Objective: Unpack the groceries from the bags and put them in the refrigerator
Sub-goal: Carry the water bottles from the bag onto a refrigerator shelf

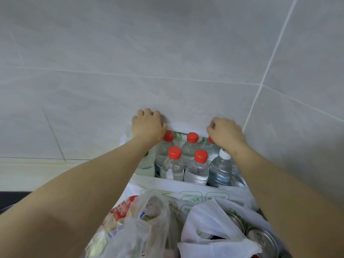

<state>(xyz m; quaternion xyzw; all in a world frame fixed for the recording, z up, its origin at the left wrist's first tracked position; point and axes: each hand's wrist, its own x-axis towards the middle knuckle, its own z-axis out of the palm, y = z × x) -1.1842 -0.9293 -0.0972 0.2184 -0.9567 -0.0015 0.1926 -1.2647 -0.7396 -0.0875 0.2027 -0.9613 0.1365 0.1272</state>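
Note:
A white plastic bag (188, 187) with green print stands against the tiled wall and holds several upright water bottles (197, 168), most with red caps, one with a white cap (225, 153). My left hand (148, 125) grips the bag's far rim at the left, fingers curled over it. At the right end of the same rim my right hand (225, 134) pinches the plastic. In front sit a clear bag of packaged food (134, 226) and another white bag (214, 220) with drink cans (260, 239).
A grey tiled wall (167, 53) rises right behind the bags and turns a corner at the right. A pale counter edge (28, 170) runs at the left, with a dark strip below it.

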